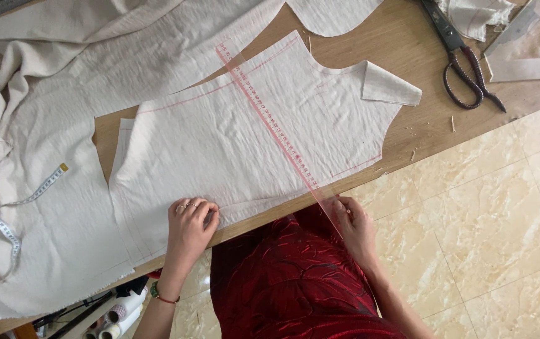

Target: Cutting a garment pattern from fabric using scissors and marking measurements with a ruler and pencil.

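The near end of a clear ruler is pinched between the fingers of the right hand, just past the table edge, so that this end is carried in the air over the lap. From that grip the ruler runs away across a cut fabric piece, along red chalk lines drawn on it (the far end reaches the cloth's upper edge). The left hand is laid flat, fingers curled slightly, on the near hem of the same piece, to the left of the grip; nothing is held in it.

Because only one end is held, the ruler could be swung off its line by a small turn of the wrist. The cloth could be dragged or wrinkled if the left hand's pressure were eased. Scissors lie well beyond the grip, a tape measure far to its left.
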